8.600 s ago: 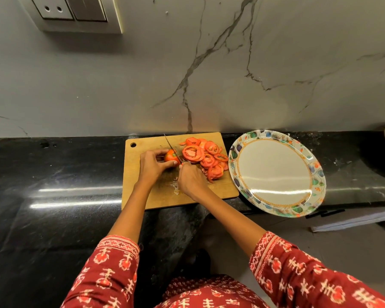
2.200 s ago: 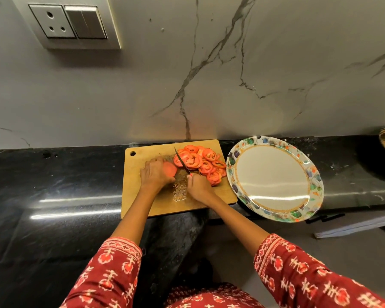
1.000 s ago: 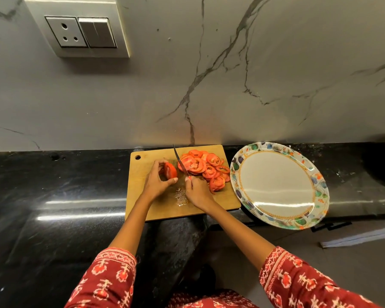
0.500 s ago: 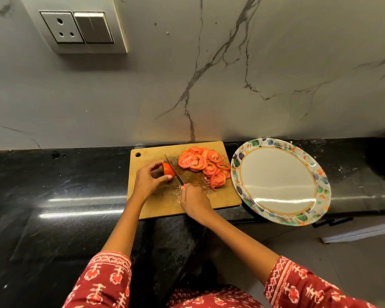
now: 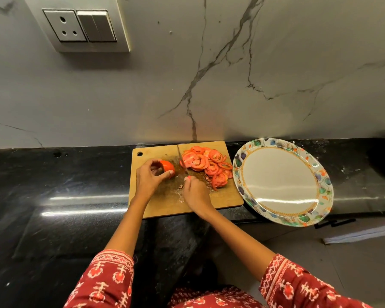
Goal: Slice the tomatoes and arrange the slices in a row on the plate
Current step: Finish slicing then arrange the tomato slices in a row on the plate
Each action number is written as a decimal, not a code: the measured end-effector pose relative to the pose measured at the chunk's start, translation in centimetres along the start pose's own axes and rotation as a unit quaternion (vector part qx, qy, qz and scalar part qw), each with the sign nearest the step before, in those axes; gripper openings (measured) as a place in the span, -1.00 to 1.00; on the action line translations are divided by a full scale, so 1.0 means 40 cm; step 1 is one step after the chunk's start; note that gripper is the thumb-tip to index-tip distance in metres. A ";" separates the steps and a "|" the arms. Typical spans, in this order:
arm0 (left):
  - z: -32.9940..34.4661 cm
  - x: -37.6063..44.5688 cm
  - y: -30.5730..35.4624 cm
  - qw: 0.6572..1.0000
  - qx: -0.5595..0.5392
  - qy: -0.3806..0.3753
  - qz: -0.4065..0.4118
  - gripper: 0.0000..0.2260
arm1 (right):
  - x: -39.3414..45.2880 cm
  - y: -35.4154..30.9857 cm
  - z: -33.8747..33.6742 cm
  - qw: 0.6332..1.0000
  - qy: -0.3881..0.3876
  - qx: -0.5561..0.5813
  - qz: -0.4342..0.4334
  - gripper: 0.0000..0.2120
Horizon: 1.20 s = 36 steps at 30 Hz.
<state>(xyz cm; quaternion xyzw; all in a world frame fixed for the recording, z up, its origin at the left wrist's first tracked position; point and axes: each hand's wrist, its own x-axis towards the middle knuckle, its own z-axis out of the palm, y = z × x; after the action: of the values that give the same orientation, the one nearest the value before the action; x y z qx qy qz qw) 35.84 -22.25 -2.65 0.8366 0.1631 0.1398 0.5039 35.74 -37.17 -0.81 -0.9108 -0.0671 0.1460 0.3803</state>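
Hands pinching red tomato end, glossy

Red tomato slices, floral-rimmed plate

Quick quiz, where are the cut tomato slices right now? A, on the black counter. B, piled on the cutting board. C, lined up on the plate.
B: the tomato slices lie heaped on the cutting board, and the plate beside it holds none.

Black polished stone countertop, bearing a wooden cutting board and, just beside it, a plate (floral-rimmed, overhanging the front edge).
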 end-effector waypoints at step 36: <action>-0.037 -0.012 0.023 0.932 -0.218 -0.221 -0.185 -0.62 | 0.135 0.027 -0.102 0.916 -0.257 0.301 0.065 -0.60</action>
<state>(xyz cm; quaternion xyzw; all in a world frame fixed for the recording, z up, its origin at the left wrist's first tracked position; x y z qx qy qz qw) 34.94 -21.68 -1.19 0.6710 0.1651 -0.1120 0.7141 42.17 -39.39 -0.02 -0.6867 -0.0558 0.4129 0.5957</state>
